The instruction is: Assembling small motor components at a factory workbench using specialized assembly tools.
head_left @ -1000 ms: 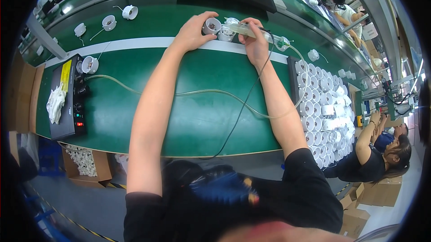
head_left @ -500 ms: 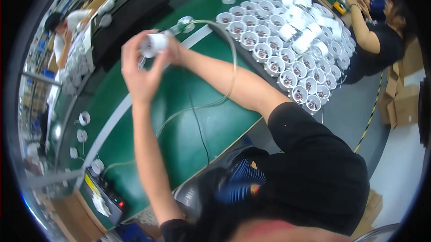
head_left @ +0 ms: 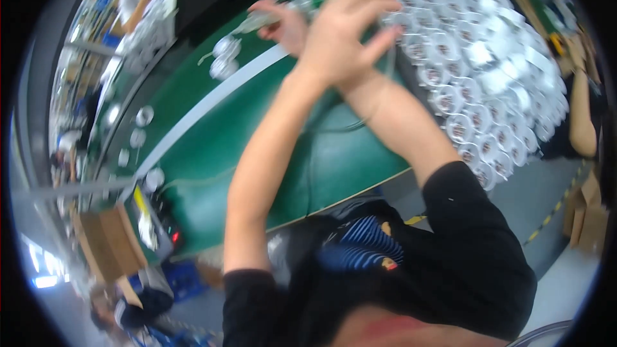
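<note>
My left hand, smeared by motion, crosses over my right forearm. Its fingers and thumb spread apart beside the near-left edge of a big cluster of white cup-shaped housings, with nothing visible between them. Beyond my left wrist, my right hand is closed around a slim, pale greenish hand tool that points left; its details are blurred. A white round housing with a thin wire rests on the green table left of the tool, against another white piece. One more pale piece lies behind my hands.
A grey strip runs along the green table. Loose housings lie at its left, near a black box with a red light. A thin hose crosses the tabletop. Co-workers sit at the far left and right.
My left hand has let go of the white housing and swung right, over my right forearm, to the cluster. The housing now rests on the table. The view has shifted too.
</note>
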{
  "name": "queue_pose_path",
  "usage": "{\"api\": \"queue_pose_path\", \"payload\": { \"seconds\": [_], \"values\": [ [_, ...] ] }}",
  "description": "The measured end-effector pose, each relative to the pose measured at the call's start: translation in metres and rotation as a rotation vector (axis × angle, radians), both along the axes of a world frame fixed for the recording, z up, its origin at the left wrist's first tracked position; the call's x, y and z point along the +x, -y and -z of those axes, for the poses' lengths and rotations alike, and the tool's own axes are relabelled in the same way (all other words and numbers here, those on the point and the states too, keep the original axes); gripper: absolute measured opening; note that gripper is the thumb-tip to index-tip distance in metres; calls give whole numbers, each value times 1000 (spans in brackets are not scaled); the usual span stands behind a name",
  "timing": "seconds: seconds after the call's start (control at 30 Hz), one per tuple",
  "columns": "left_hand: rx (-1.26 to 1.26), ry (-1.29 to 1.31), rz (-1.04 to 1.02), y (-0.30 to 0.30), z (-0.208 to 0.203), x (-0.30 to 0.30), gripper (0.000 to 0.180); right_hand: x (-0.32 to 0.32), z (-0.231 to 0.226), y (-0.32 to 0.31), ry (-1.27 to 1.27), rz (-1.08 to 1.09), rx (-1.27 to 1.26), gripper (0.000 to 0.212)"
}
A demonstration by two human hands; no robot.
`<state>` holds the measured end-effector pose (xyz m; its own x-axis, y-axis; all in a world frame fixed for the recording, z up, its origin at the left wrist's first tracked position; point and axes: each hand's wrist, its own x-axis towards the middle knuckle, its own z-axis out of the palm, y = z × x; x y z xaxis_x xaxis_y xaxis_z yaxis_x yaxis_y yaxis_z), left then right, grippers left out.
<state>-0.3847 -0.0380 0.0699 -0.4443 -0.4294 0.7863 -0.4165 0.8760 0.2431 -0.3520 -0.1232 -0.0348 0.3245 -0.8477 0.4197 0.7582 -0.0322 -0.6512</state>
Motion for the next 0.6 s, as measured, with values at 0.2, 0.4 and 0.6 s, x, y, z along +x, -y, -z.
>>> {"api": "queue_pose_path", "payload": {
  "seconds": [0.2, 0.4, 0.6],
  "values": [
    [-170, 71, -771, -20, 34, 215, 34, 0, -21, 0, 3, -147, 247, 25],
    [199, 136, -1009, -29, 73, 235, 49, -8, -29, -4, 53, -151, 384, 15],
    [447, 16, -954, -6, 70, 256, 52, -8, -20, -3, -80, -148, 153, 27]
  ]
}}
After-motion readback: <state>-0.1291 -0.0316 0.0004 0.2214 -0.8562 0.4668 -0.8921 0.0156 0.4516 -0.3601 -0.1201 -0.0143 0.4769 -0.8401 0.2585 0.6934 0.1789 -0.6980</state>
